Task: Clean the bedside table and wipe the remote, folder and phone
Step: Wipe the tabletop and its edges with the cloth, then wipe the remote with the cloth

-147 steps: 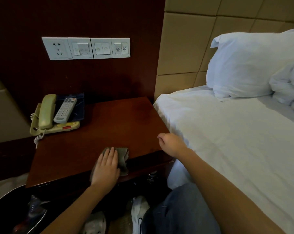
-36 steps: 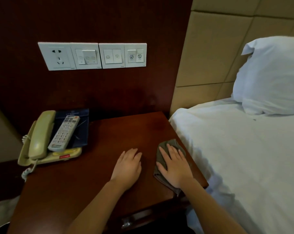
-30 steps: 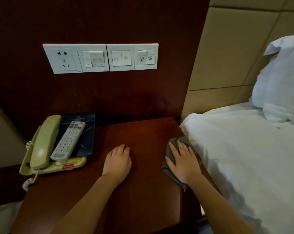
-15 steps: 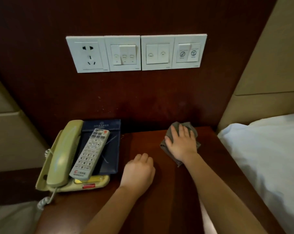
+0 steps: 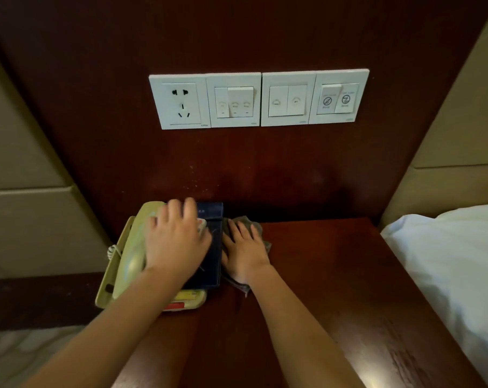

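On the dark wooden bedside table [image 5: 335,275], a beige phone [image 5: 128,256] stands at the back left. A dark blue folder [image 5: 213,259] lies on it, and only a corner of the white remote [image 5: 202,227] shows on the folder. My left hand [image 5: 175,242] lies over the remote and folder with its fingers spread, blurred by motion. My right hand [image 5: 244,252] presses flat on a grey cloth [image 5: 258,228] on the tabletop, right against the folder's right edge.
A white socket and switch panel [image 5: 259,99] is on the dark wall above the table. The white bed [image 5: 447,261] borders the table's right side. A beige padded panel [image 5: 21,219] is on the left.
My right hand slid the cloth left along the back of the table to the folder. My left hand left the tabletop and moved onto the remote and folder.
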Demonstrator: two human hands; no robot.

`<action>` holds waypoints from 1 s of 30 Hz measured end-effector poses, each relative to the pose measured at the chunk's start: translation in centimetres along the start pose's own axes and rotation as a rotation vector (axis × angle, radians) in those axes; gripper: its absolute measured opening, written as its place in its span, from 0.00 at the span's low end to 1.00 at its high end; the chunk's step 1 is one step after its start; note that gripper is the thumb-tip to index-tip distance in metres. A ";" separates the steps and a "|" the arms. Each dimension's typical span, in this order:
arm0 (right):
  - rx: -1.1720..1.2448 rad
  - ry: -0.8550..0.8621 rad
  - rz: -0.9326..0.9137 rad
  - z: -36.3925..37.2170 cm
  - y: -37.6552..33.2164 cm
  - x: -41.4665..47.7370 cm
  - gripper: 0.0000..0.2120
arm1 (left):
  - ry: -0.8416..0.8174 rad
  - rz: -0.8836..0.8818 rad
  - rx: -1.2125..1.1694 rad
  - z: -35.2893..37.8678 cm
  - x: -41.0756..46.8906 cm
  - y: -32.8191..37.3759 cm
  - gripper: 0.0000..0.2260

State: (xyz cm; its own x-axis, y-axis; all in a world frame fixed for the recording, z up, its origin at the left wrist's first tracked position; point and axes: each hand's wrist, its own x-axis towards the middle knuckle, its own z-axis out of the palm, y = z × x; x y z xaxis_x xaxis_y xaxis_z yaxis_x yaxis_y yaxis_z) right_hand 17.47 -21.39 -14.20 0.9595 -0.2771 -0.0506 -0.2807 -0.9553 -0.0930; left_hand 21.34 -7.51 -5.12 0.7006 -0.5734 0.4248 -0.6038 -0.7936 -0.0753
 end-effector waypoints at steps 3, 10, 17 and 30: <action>-0.031 -0.032 -0.023 -0.1 -0.5 -0.9 0.28 | -0.179 -0.171 -0.003 -0.1 -1.0 -1.9 0.26; 0.011 -0.040 -0.043 0.2 -1.4 -4.3 0.28 | -0.236 -0.212 -0.018 -0.5 -3.3 -3.1 0.30; 0.022 -0.020 -0.055 0.7 -2.2 -8.4 0.30 | -0.378 -0.180 0.036 -1.1 -5.4 -2.9 0.26; 0.067 -0.033 -0.021 1.4 -4.6 -24.0 0.46 | -0.484 -0.559 -0.992 -8.0 -13.9 -2.3 0.19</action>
State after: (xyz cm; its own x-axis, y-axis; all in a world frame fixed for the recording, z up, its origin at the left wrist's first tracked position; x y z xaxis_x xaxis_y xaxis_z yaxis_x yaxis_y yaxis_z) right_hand -4.25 -10.18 -14.00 0.9643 -0.2524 -0.0804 -0.2624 -0.9514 -0.1609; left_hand 9.94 3.90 -3.67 0.8958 -0.3891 -0.2149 -0.0553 -0.5772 0.8147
